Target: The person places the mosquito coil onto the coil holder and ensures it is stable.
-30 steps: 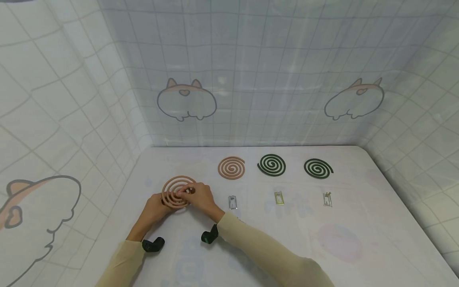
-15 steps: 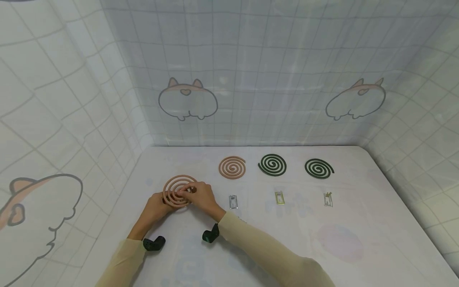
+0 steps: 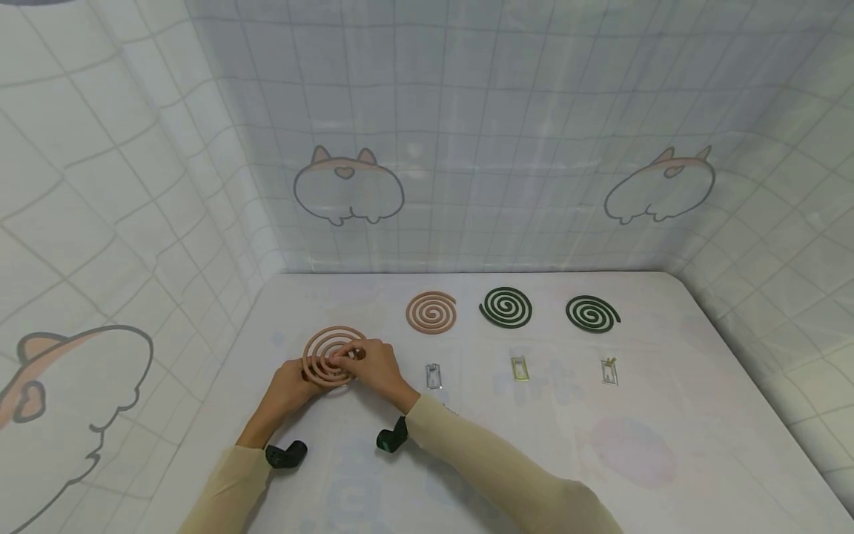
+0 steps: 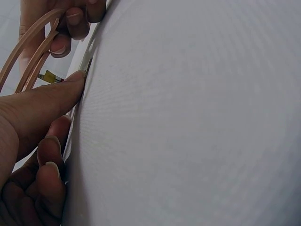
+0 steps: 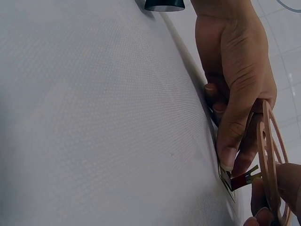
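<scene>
My right hand (image 3: 376,363) pinches the middle of a brown mosquito coil (image 5: 269,162) between thumb and fingers. The coil is tilted, raised off the table, and partly covers my left hand (image 3: 293,386) in the head view. Under the coil, my left hand grips a small metal coil stand (image 5: 241,181) low at the table, its thumb on the flat frame. An upright tab (image 4: 49,76) of this stand points toward the coil, its tip right at the rings in the right wrist view. The head view hides most of the stand.
Farther back lie another brown coil (image 3: 431,331) and two green coils (image 3: 505,326) (image 3: 592,331). Nearer are a silver stand (image 3: 434,387), a yellowish stand (image 3: 520,380) and a third metal stand (image 3: 610,383). A small metal piece (image 3: 450,409) shows beside the right sleeve (image 3: 494,449). Tile-patterned sheets (image 3: 467,185) enclose the table.
</scene>
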The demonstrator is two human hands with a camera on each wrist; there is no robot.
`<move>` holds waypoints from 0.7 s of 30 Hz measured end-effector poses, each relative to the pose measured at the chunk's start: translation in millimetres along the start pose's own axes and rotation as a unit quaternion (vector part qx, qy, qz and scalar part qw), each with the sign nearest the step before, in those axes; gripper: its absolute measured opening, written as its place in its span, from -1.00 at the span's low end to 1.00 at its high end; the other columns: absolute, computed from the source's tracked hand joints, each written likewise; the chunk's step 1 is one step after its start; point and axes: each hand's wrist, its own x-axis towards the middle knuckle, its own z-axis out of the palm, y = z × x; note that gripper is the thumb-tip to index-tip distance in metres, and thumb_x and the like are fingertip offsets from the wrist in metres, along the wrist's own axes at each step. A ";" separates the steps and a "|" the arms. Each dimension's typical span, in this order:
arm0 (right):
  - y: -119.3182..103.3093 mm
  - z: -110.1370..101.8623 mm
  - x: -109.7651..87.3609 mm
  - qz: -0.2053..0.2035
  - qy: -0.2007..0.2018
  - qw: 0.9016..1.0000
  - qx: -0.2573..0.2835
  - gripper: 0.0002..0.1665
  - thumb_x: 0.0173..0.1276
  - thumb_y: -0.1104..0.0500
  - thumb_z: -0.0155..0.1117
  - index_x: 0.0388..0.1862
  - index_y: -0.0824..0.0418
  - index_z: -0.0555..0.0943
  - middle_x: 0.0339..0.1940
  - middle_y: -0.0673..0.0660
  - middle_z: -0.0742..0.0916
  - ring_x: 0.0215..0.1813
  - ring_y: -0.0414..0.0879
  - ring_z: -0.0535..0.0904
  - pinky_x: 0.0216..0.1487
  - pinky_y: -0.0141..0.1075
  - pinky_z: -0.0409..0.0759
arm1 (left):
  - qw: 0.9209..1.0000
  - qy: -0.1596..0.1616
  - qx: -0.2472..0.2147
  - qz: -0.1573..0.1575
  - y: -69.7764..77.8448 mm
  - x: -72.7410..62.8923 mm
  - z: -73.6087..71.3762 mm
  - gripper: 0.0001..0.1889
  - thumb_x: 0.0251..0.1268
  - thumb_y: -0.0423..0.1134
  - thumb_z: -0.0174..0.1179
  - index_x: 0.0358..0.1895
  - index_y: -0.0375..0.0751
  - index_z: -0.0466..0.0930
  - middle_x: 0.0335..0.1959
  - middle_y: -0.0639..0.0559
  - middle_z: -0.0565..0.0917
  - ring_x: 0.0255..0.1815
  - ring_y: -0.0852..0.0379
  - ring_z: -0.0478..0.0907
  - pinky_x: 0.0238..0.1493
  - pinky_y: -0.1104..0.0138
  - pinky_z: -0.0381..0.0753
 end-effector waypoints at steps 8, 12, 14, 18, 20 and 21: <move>2.1 1.8 0.0 0.001 0.000 1.000 -0.004 -0.80 0.38 -0.04 0.47 -0.15 0.02 0.83 -0.66 -0.12 0.57 -0.61 -0.29 0.30 -0.52 -0.43 0.30 | 1.000 -0.001 -0.004 -0.002 -1.5 -1.6 0.8 -0.52 0.24 -0.09 0.48 0.05 -0.41 0.69 -0.07 -0.30 0.74 -0.09 -0.16 0.69 -0.10 -0.01 0.64; 2.0 3.0 -0.7 0.000 0.000 1.000 -0.005 -0.81 0.38 -0.04 0.47 -0.16 0.00 0.83 -0.65 -0.13 0.58 -0.60 -0.30 0.30 -0.52 -0.43 0.30 | 1.000 0.000 -0.007 -0.001 -2.2 -1.6 0.4 -0.54 0.25 -0.08 0.48 0.03 -0.40 0.70 -0.09 -0.30 0.74 -0.13 -0.14 0.69 -0.13 0.02 0.64; 1.7 3.2 -1.0 0.001 0.000 1.000 -0.005 -0.81 0.38 -0.05 0.47 -0.16 0.00 0.83 -0.65 -0.14 0.57 -0.61 -0.30 0.30 -0.52 -0.43 0.30 | 1.000 0.000 -0.010 -0.006 -2.1 -1.6 0.3 -0.54 0.25 -0.08 0.48 0.03 -0.40 0.70 -0.08 -0.30 0.74 -0.13 -0.13 0.68 -0.13 0.03 0.64; 0.2 2.8 -1.7 -0.001 0.001 1.000 -0.011 -0.81 0.38 -0.04 0.47 -0.15 0.01 0.83 -0.68 -0.14 0.56 -0.63 -0.30 0.29 -0.54 -0.44 0.29 | 1.000 0.000 -0.010 -0.005 -1.7 -1.3 0.1 -0.56 0.28 -0.09 0.45 0.03 -0.40 0.69 -0.08 -0.30 0.74 -0.12 -0.13 0.68 -0.12 0.01 0.63; 0.0 3.2 -1.8 -0.002 0.003 1.000 -0.012 -0.81 0.38 -0.04 0.47 -0.16 0.01 0.83 -0.68 -0.14 0.55 -0.64 -0.30 0.29 -0.55 -0.43 0.29 | 1.000 0.002 -0.009 -0.006 -1.5 -1.2 0.5 -0.58 0.29 -0.10 0.44 0.03 -0.38 0.70 -0.08 -0.28 0.74 -0.11 -0.12 0.68 -0.11 0.01 0.63; -0.1 3.4 -1.9 -0.003 0.003 1.000 -0.014 -0.81 0.38 -0.04 0.47 -0.16 0.01 0.83 -0.68 -0.14 0.55 -0.64 -0.30 0.29 -0.55 -0.43 0.29 | 1.000 0.002 -0.007 -0.004 -1.4 -1.3 0.7 -0.59 0.30 -0.10 0.44 0.02 -0.38 0.70 -0.09 -0.29 0.74 -0.12 -0.12 0.68 -0.12 0.01 0.63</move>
